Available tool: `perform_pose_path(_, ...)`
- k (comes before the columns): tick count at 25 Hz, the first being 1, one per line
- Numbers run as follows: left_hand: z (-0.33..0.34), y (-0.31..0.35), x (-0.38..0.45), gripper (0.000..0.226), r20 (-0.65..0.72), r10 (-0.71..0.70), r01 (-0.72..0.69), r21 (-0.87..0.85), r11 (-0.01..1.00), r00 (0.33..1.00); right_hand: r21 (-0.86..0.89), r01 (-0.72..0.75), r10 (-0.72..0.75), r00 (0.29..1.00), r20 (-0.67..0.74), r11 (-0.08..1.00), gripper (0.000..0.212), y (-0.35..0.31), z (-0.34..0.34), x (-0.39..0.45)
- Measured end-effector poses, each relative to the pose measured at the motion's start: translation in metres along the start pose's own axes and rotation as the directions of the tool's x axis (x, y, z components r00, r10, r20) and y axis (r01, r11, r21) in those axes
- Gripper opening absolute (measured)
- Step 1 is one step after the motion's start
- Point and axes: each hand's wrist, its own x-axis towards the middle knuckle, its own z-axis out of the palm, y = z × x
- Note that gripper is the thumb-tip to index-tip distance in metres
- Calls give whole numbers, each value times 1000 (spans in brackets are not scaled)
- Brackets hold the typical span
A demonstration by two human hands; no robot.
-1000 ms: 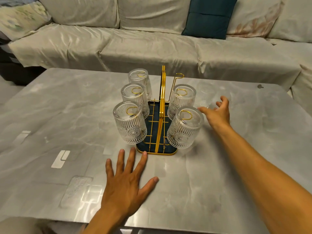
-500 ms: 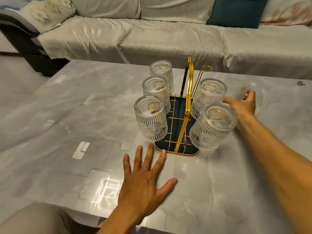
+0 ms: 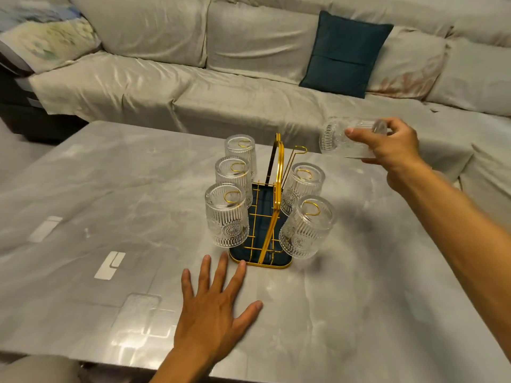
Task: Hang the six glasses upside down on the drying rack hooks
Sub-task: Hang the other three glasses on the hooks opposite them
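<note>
Nearest, at 6 o'clock, the left hand (image 3: pixel 213 313) lies flat on the counter (image 3: pixel 96 189), fingers spread, its grip open and holding nothing, fingertips just short of the drying rack (image 3: pixel 272 225). At the centre the rack stands with five glasses already hung upside down: three on its 9 o'clock side, the near left glass (image 3: pixel 227 215), the middle left glass (image 3: pixel 234 176) and the far left glass (image 3: pixel 240 150); two on its 3 o'clock side, the near right glass (image 3: pixel 307 226) and the middle right glass (image 3: pixel 301 186). One free hook (image 3: pixel 300 148) shows at the far right, so five of six look done and one is left. Farther out, at about 1 o'clock, the right hand (image 3: pixel 392 147) has its grip closed around the sixth glass (image 3: pixel 340 139), raised off the counter. That glass lies nearly on its side, long axis running roughly 9 to 3 o'clock, mouth toward 9 o'clock and the rack, base toward the palm. It likely needs tipping mouth-down over the free hook
</note>
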Motion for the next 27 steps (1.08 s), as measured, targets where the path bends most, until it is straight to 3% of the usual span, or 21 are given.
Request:
perform_pose_path(4, 3, -1, 2, 79, 3, 1, -1, -17, 1000, 1000, -213, 171, -190, 979, -74, 962, 76, -20, 20, -1)
perform_pose_path(7, 6, -1, 4, 79, -51, -3, 4, 5, 1000, 999, -341, 306, -328, 944, -10, 889, 69, -21, 45, -2)
perform_pose_path(10, 4, -1, 5, 77, -59, 23, -22, 13, 1000, 998, -399, 356, -368, 928, 49, 845, 62, -14, 64, 0)
perform_pose_path(17, 13, -5, 16, 80, -208, 52, -53, 2, 999, 977, -413, 342, -309, 940, 146, 844, 56, 12, 86, 9)
perform_pose_path(27, 17, -5, 13, 79, -136, 31, -30, 15, 999, 990, -459, 247, -140, 957, 255, 854, 62, 22, 103, 17)
